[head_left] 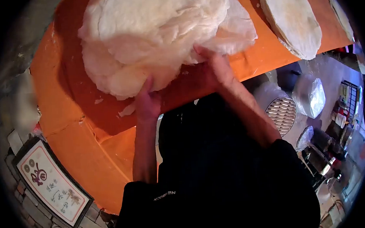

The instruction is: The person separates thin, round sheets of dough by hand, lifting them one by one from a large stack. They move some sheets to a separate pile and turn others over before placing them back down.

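Note:
A large, uneven pile of thin, pale flatbreads (154,29) lies on the orange-covered table (60,115) in front of me. At the pile's near edge, my left hand (148,101) grips a flatbread, thumb on top and the other fingers hidden. My right hand (213,60) is closed on the edge further right, its thumb over the bread and its fingers out of sight beneath. Motion blurs the sheets between the hands, and the near edge looks lifted. Small torn scraps (127,110) lie on the cloth close to my left hand.
Another round flatbread stack (294,21) sits on the table at the right, with a further one (340,13) beyond it. Below the right edge are a slatted round rack (281,115) and a plastic-wrapped bundle (312,96). A framed sign (53,183) leans at lower left by a brick surface.

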### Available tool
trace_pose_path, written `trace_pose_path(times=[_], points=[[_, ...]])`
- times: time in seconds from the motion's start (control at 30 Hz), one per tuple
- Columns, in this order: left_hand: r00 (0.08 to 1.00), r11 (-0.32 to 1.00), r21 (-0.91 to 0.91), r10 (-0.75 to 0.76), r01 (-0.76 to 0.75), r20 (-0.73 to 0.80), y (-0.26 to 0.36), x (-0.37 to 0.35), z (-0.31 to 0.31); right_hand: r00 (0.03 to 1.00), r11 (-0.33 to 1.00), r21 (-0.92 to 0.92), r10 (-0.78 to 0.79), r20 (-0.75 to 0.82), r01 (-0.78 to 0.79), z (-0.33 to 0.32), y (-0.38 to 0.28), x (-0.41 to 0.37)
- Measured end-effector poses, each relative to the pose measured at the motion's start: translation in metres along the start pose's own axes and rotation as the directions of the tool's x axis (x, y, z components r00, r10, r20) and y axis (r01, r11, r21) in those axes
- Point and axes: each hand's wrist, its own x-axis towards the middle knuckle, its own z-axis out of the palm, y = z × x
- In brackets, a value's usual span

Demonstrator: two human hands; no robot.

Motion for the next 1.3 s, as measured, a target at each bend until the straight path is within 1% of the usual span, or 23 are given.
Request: trace_pose_path(times=[0.07, 0.1, 0.17, 0.2, 0.27, 0.3, 0.37, 0.4, 0.47, 0.53, 0.6, 0.73, 0.83, 0.9, 0.93, 1.0, 1.03, 1.07, 1.1, 1.17, 1.2, 1.27, 1.3], points=[[0.961, 0.954, -0.232, -0.134, 0.191, 0.242, 0.002, -0.002, -0.004, 0.997, 0.997, -0.034, -0.063, 0.048, 0.065, 0.021, -0.022, -0.004], [0.961, 0.953, -0.235, -0.132, 0.19, 0.242, 0.002, -0.001, 0.002, 0.991, 0.995, -0.087, -0.046, 0.128, 0.057, 0.031, -0.03, -0.007], [0.919, 0.726, -0.606, -0.091, 0.324, 0.383, -0.002, 0.001, 0.023, 0.984, 0.979, -0.203, 0.031, 0.173, 0.005, 0.039, -0.036, -0.004], [0.919, 0.724, -0.608, -0.093, 0.326, 0.383, -0.003, 0.005, 0.028, 0.985, 0.979, -0.206, 0.032, 0.171, 0.004, 0.039, -0.034, -0.005], [0.964, 0.768, -0.632, 0.076, 0.107, 0.255, -0.005, 0.012, 0.038, 0.96, 0.941, -0.28, -0.119, 0.252, 0.19, 0.037, -0.028, -0.008], [0.964, 0.767, -0.633, 0.075, 0.108, 0.255, 0.0, 0.013, 0.043, 0.961, 0.94, -0.282, -0.12, 0.25, 0.191, 0.028, -0.023, -0.011], [0.95, 0.871, -0.481, 0.225, -0.097, 0.216, 0.014, 0.013, 0.054, 0.966, 0.933, -0.316, -0.094, 0.24, 0.169, -0.002, -0.009, -0.014], [0.951, 0.871, -0.48, 0.226, -0.101, 0.21, 0.019, 0.018, 0.056, 0.966, 0.935, -0.315, -0.088, 0.242, 0.164, -0.015, -0.001, -0.007], [0.927, 0.834, -0.551, 0.195, 0.016, 0.321, 0.026, 0.026, 0.056, 0.987, 0.985, -0.063, 0.162, -0.022, -0.163, -0.031, 0.009, 0.007], [0.927, 0.814, -0.577, 0.169, 0.06, 0.334, 0.034, 0.026, 0.061, 0.991, 0.989, -0.102, 0.098, -0.088, -0.107, -0.032, 0.012, 0.02], [0.929, 0.794, -0.601, 0.146, 0.095, 0.34, 0.038, 0.026, 0.06, 0.994, 0.994, 0.015, 0.106, 0.02, -0.106, -0.028, 0.012, 0.031], [0.943, 0.875, -0.484, 0.156, 0.007, 0.296, 0.039, 0.023, 0.065, 0.975, 0.976, 0.004, 0.22, -0.043, -0.22, -0.035, 0.006, 0.051], [0.948, 0.894, -0.447, 0.149, -0.009, 0.28, 0.039, 0.023, 0.063, 0.937, 0.938, 0.019, 0.344, 0.054, -0.345, -0.038, 0.006, 0.071], [0.943, 0.905, -0.425, 0.146, -0.006, 0.299, 0.04, 0.022, 0.06, 0.893, 0.923, -0.104, 0.385, 0.234, -0.371, -0.03, 0.009, 0.085], [0.947, 0.925, -0.38, 0.123, -0.001, 0.297, 0.04, 0.021, 0.059, 0.892, 0.923, -0.105, 0.384, 0.237, -0.37, -0.029, 0.01, 0.087], [0.952, 0.943, -0.334, 0.097, 0.006, 0.29, 0.039, 0.015, 0.054, 0.982, 0.958, 0.218, 0.173, 0.074, -0.185, 0.018, -0.012, 0.061], [0.959, 0.947, -0.318, 0.051, 0.043, 0.28, 0.038, 0.011, 0.048, 0.965, 0.992, -0.107, -0.031, 0.26, 0.061, -0.061, 0.029, 0.123], [0.963, 0.95, -0.302, 0.004, 0.081, 0.27, 0.037, 0.007, 0.042, 0.98, 0.993, 0.013, 0.114, 0.163, -0.118, -0.016, 0.007, 0.096], [0.963, 0.949, -0.304, 0.004, 0.081, 0.269, 0.035, 0.004, 0.034, 0.979, 0.99, 0.002, 0.142, 0.147, -0.144, 0.011, -0.005, 0.085], [0.742, 0.955, -0.126, -0.121, 0.268, 0.66, 0.028, -0.001, 0.014, 0.979, 0.985, -0.069, 0.166, 0.121, -0.158, 0.042, -0.015, 0.089], [0.742, 0.955, -0.126, -0.122, 0.27, 0.66, 0.024, -0.001, 0.008, 0.978, 0.981, -0.104, 0.175, 0.112, -0.164, 0.055, -0.021, 0.091], [0.647, 0.959, 0.21, -0.282, 0.188, 0.709, 0.015, 0.002, -0.001, 0.977, 0.971, -0.169, 0.189, 0.098, -0.171, 0.077, -0.029, 0.094], [0.648, 0.96, 0.206, -0.28, 0.19, 0.708, 0.005, 0.013, -0.002, 0.977, 0.966, -0.191, 0.193, 0.086, -0.174, 0.084, -0.032, 0.097]])
